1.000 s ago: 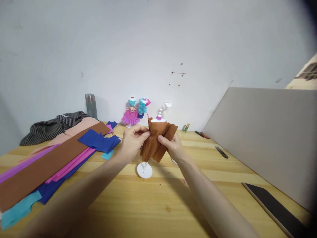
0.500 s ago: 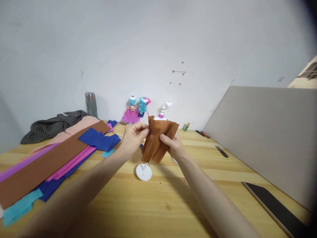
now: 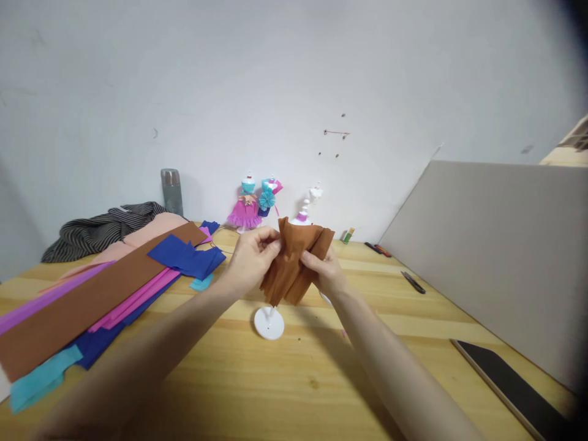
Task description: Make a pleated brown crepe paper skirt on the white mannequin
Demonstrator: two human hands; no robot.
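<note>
Plainly, wooden table: pale, streaky-grained (image 3: 294, 380), everything else resting on or above it.
Upright board: a smooth, flat light-grey panel (image 3: 496, 245) along my right.
Paper pile: a long, flat matt-brown strip (image 3: 105, 294) at my left, with a creased royal-blue piece (image 3: 184, 256) across it.
Mannequin in work: a small, glossy white dress form with a purple neck band (image 3: 302, 217) and round disc base (image 3: 269, 324); it leans between my hands, before me.
Brown wrap: a crinkled, crepe-like brown sheet (image 3: 291, 260), gathered into uneven pleats across the form; that much is done. Its top corners flare loose, so I judge it not yet secured; the back is hidden.
Left hand: my left hand (image 3: 257, 254) pinches the wrap's left edge, thumb against fingertips.
Right hand: my right hand (image 3: 325, 269) clasps the opposite side, thumb pressed on the front, fingers behind.
Dressed models: a pink-skirted mannequin (image 3: 245, 208) and a turquoise-and-blue mannequin (image 3: 267, 199) by the wall, seemingly complete.
</note>
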